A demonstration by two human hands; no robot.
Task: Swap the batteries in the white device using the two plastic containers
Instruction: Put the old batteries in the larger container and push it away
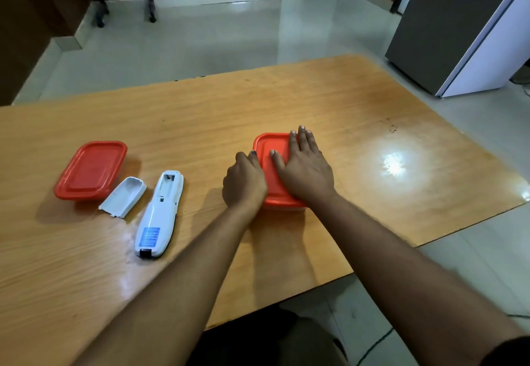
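A white device (159,215) lies back-up on the wooden table, its battery bay uncovered and looking empty. Its white cover (123,197) rests just to its left. A red-lidded plastic container (91,170) stands closed at the left. A second red-lidded container (271,170) sits in the middle, under both hands. My right hand (305,169) lies flat on its lid, fingers spread. My left hand (244,182) curls around the container's left edge, thumb on the lid rim. No batteries are visible.
The wooden table (372,142) ends close by on the right and along the front. Beyond it are a tiled floor, a grey refrigerator (459,27) at the right, and furniture legs (152,7) at the far left.
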